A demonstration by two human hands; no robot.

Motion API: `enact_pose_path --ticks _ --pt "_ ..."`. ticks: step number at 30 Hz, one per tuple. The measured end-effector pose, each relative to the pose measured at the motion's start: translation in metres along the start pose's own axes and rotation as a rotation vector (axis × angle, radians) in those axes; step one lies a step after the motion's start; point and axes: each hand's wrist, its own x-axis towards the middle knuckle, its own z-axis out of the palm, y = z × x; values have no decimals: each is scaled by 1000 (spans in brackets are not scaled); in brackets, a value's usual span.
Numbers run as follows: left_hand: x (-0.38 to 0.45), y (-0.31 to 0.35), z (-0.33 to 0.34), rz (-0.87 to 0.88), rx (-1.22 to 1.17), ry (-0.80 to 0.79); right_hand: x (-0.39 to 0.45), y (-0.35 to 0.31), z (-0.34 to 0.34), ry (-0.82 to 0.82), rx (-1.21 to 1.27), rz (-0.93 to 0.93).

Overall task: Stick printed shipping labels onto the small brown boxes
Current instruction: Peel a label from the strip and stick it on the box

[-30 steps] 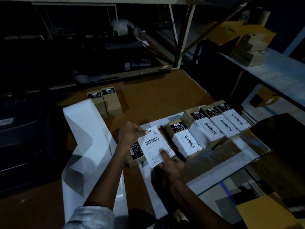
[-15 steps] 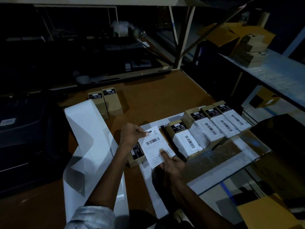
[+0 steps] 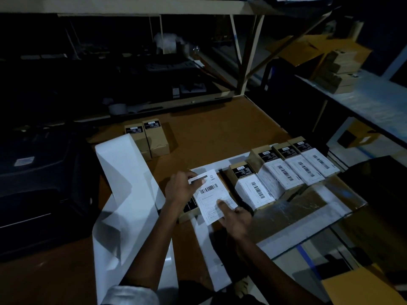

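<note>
**Label pinched and pressed onto a brown box**

A long white strip of backing paper (image 3: 132, 194) trails across the counter (image 3: 209, 133) at the left. The left hand (image 3: 181, 189) has its grip closed on the far edge of a shipping label (image 3: 214, 194), curling that corner up, forearm reaching in from below. The label lies over a small brown box (image 3: 189, 209). The right hand (image 3: 234, 219) grasps nothing; its extended forefinger presses the label's near part. To the right, four labelled boxes (image 3: 284, 172) sit side by side.
</note>
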Motion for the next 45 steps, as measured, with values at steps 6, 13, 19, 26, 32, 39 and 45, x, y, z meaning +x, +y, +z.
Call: enact_pose_path --ticks 6,13,19,26,32,39,45 --pt "-13 -11 -2 -146 283 138 -5 -9 -11 -86 -127 -113" --pt "-31 -11 6 -114 -14 138 -4 7 -9 63 -547 -328" --pt "-40 -7 10 -98 -2 219 -5 -7 -12 141 -596 -495" --pt "-43 -2 9 -82 14 251 -25 -31 5 4 -1263 -972" --pt "-46 -1 10 -115 -16 273 -18 -14 21 -252 -1493 -810" --pt "-45 0 9 -120 -12 289 17 -39 13 8 -1506 -682" --pt "-46 -1 10 -115 -40 284 -12 -18 17 -213 -1596 -885"
